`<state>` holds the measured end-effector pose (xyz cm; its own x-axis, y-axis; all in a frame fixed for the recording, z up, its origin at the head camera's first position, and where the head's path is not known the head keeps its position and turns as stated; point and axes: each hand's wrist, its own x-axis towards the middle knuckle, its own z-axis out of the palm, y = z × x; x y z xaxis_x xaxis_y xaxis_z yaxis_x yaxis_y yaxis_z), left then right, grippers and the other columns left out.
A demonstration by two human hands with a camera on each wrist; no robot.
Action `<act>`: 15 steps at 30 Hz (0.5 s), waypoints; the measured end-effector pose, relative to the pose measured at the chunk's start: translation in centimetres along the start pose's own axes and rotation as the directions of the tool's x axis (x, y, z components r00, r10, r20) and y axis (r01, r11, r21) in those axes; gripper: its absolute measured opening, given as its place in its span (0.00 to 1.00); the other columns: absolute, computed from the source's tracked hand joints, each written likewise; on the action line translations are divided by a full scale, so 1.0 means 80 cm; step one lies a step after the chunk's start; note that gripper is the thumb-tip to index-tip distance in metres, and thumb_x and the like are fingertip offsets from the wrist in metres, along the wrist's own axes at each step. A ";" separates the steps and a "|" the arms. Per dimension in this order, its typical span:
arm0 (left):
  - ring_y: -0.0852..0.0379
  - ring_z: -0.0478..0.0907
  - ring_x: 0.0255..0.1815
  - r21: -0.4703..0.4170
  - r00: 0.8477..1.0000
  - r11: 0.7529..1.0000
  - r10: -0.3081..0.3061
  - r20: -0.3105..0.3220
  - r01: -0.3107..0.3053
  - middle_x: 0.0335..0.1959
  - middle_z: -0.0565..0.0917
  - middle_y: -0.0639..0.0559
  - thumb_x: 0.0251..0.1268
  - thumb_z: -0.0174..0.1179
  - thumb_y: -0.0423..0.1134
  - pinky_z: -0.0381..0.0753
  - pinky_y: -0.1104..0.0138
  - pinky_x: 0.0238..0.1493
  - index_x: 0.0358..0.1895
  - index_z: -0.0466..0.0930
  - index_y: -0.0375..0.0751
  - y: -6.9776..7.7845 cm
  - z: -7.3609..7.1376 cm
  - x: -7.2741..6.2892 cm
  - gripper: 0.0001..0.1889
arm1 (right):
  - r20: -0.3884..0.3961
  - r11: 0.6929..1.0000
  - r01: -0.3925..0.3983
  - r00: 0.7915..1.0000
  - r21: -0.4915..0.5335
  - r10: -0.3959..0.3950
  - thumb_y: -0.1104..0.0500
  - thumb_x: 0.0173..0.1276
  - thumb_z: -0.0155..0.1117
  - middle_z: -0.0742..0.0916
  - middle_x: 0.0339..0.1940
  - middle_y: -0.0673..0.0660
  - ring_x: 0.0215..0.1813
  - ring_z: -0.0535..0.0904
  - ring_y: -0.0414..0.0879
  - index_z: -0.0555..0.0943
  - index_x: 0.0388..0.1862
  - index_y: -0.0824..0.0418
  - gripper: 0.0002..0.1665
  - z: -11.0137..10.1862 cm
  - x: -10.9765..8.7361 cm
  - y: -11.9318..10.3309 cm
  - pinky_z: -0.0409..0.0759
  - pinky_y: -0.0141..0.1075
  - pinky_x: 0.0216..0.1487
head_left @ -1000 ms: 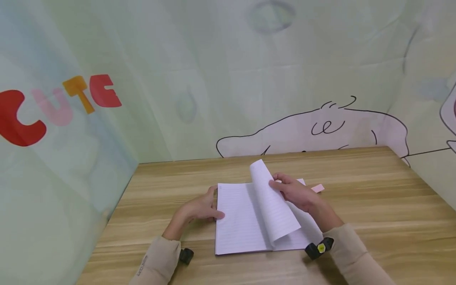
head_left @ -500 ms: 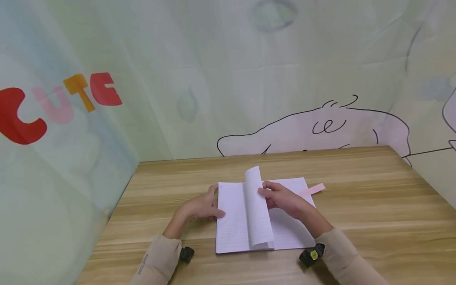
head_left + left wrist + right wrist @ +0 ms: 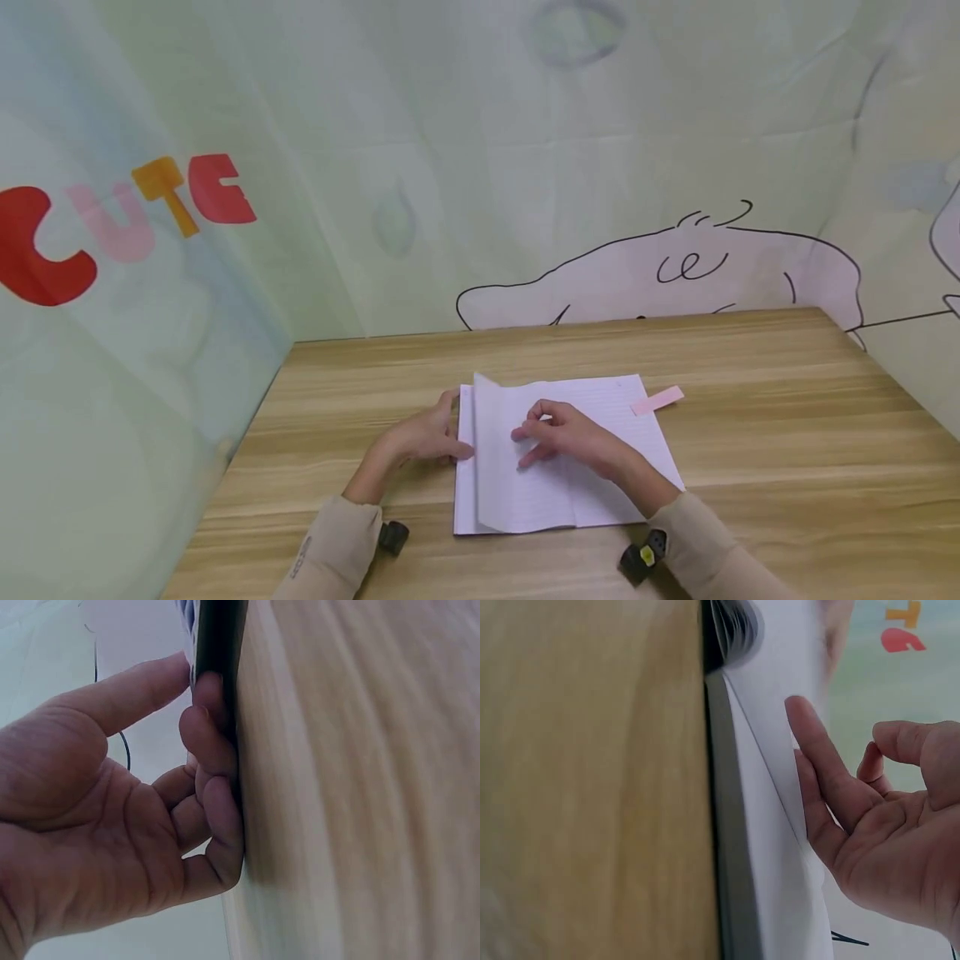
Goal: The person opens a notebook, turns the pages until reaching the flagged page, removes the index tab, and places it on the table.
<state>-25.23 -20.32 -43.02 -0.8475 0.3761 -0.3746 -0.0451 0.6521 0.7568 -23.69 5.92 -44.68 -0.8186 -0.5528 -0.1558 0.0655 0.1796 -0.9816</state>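
Observation:
An open lined notebook (image 3: 615, 408) lies on the wooden table. My left hand (image 3: 426, 433) grips its left edge, thumb on the paper and fingers curled against the cover's edge, as the left wrist view shows (image 3: 112, 802). A turning page (image 3: 491, 475) stands half raised over the left side, its free edge near the left thumb. Over the left half hovers my right hand (image 3: 573, 437), thumb and index bent towards each other with no paper between them. In the right wrist view the other fingers (image 3: 821, 754) extend against the white page (image 3: 772, 712).
A pink paper tab (image 3: 658, 400) sticks out past the notebook's right edge. The wooden table (image 3: 787, 433) ends at a printed cloth (image 3: 360, 208) behind and at the left. Each sleeve carries a black wrist device (image 3: 637, 560).
My right hand has moved left, carrying the page across, and its fingers have let go. The page now leans over the left side. The left hand stays at the left edge.

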 end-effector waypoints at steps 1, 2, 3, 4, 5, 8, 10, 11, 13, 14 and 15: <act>0.56 0.71 0.22 0.006 1.000 1.000 0.005 0.000 -0.005 0.23 0.77 0.48 0.61 0.68 0.30 0.69 0.66 0.28 0.79 0.37 0.35 0.000 0.000 0.000 0.52 | -0.004 1.000 -0.001 1.000 -0.004 0.001 0.57 0.78 0.55 0.86 0.52 0.65 0.43 0.88 0.55 0.72 0.43 0.66 0.11 0.001 0.000 0.001 0.79 0.38 0.47; 0.57 0.71 0.22 0.009 1.000 1.000 0.008 0.000 -0.008 0.23 0.78 0.47 0.61 0.67 0.29 0.70 0.66 0.28 0.79 0.37 0.34 0.000 0.000 0.000 0.52 | -0.007 1.000 0.001 1.000 -0.016 -0.001 0.57 0.78 0.55 0.86 0.53 0.65 0.42 0.88 0.54 0.72 0.43 0.66 0.11 0.002 0.000 0.001 0.79 0.38 0.47; 0.57 0.72 0.22 0.012 1.000 1.000 0.013 0.000 -0.013 0.23 0.78 0.47 0.61 0.66 0.28 0.70 0.66 0.27 0.79 0.37 0.34 0.000 0.000 0.001 0.51 | -0.011 1.000 -0.002 1.000 -0.024 0.002 0.57 0.78 0.55 0.86 0.53 0.65 0.42 0.88 0.54 0.73 0.43 0.67 0.11 0.003 0.001 0.001 0.80 0.38 0.46; 0.57 0.72 0.22 0.019 1.000 1.000 0.017 -0.002 -0.017 0.23 0.79 0.47 0.61 0.65 0.27 0.70 0.66 0.27 0.79 0.37 0.33 0.000 0.000 0.001 0.51 | -0.012 1.000 -0.003 1.000 -0.031 0.002 0.58 0.78 0.55 0.86 0.53 0.65 0.42 0.89 0.54 0.73 0.44 0.67 0.11 0.004 0.001 0.001 0.80 0.38 0.47; 0.56 0.72 0.22 0.018 1.000 1.000 0.016 -0.004 -0.016 0.23 0.79 0.47 0.61 0.65 0.28 0.70 0.66 0.27 0.79 0.37 0.33 0.000 0.001 0.000 0.50 | -0.010 0.999 -0.003 1.000 -0.037 0.003 0.58 0.78 0.55 0.86 0.53 0.65 0.42 0.89 0.53 0.73 0.44 0.68 0.12 0.004 0.001 0.001 0.80 0.38 0.47; 0.56 0.73 0.21 0.014 1.000 1.000 0.017 -0.006 -0.017 0.22 0.79 0.46 0.66 0.61 0.30 0.70 0.66 0.27 0.79 0.37 0.32 0.000 0.001 0.000 0.47 | 0.013 0.999 0.001 1.000 -0.053 0.000 0.58 0.78 0.55 0.86 0.53 0.65 0.42 0.88 0.53 0.74 0.47 0.70 0.13 0.004 0.001 -0.001 0.79 0.40 0.51; 0.56 0.73 0.21 -0.008 1.000 1.000 0.016 -0.006 -0.016 0.22 0.79 0.46 0.69 0.58 0.31 0.71 0.66 0.27 0.79 0.37 0.32 0.000 0.001 0.000 0.44 | 0.029 0.998 -0.003 1.000 -0.066 0.005 0.58 0.79 0.54 0.85 0.53 0.64 0.42 0.88 0.53 0.76 0.49 0.71 0.14 0.004 0.001 -0.001 0.78 0.40 0.53; 0.56 0.73 0.21 -0.021 1.000 1.000 0.015 -0.004 -0.015 0.22 0.79 0.46 0.71 0.56 0.32 0.71 0.66 0.26 0.79 0.37 0.32 -0.001 0.001 0.001 0.42 | 0.038 0.997 -0.002 0.999 -0.074 0.005 0.59 0.79 0.54 0.85 0.53 0.63 0.42 0.88 0.52 0.76 0.50 0.71 0.14 0.004 0.001 -0.001 0.78 0.40 0.54; 0.56 0.73 0.21 -0.044 1.000 0.999 0.012 -0.004 -0.013 0.22 0.79 0.45 0.75 0.53 0.36 0.72 0.67 0.26 0.79 0.38 0.32 -0.001 0.001 0.001 0.39 | 0.051 0.997 -0.003 0.999 -0.081 0.007 0.59 0.79 0.54 0.85 0.53 0.62 0.42 0.88 0.52 0.77 0.51 0.71 0.15 0.004 0.001 -0.001 0.78 0.40 0.54; 0.56 0.73 0.21 -0.056 1.000 0.998 0.013 -0.005 -0.013 0.22 0.79 0.45 0.77 0.51 0.37 0.72 0.67 0.25 0.79 0.39 0.32 -0.001 0.001 0.001 0.38 | 0.053 0.997 -0.003 0.999 -0.081 0.007 0.59 0.79 0.54 0.85 0.53 0.62 0.41 0.88 0.52 0.78 0.52 0.71 0.15 0.004 0.001 -0.001 0.78 0.39 0.54; 0.56 0.73 0.20 -0.065 1.000 0.998 0.012 -0.005 -0.012 0.22 0.79 0.45 0.78 0.50 0.39 0.72 0.67 0.25 0.79 0.39 0.32 -0.001 0.001 0.002 0.37 | 0.057 0.996 0.002 0.998 -0.084 0.002 0.59 0.79 0.54 0.85 0.53 0.62 0.41 0.88 0.52 0.78 0.52 0.72 0.16 0.004 0.001 -0.001 0.78 0.39 0.53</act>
<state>-25.28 -20.26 -43.17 -0.8504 0.3809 -0.3630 -0.0689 0.6033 0.7946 -23.58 5.59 -44.66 -0.7848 -0.5976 -0.1643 0.0153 0.2462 -0.9691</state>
